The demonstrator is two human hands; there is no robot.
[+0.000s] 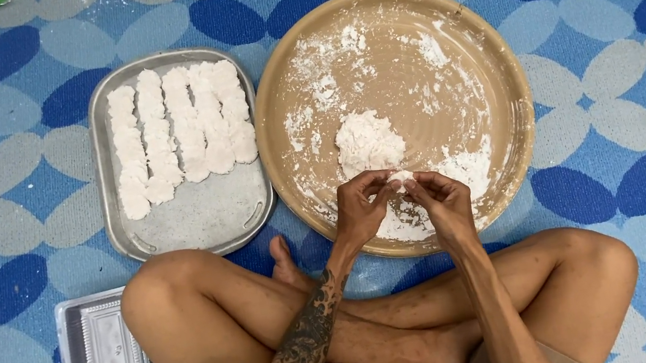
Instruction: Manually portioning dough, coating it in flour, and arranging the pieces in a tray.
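Dough piece (401, 180), small and white, sits pinched between my left hand (361, 210) and my right hand (443, 199), both grasping it with the fingertips over the near edge of the round tan tray (492, 54). Just beyond it in that tray lies the bigger dough lump (368, 140) amid scattered flour. To the left, the metal tray (200, 217) carries rows of shaped white pieces (179, 130). A clear plastic box (101, 351) lies on the floor by my left knee.

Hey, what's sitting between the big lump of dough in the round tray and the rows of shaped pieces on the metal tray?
In the head view, only floury tray surface, the round tray's rim and the metal tray's rim lie between the dough lump and the shaped pieces.
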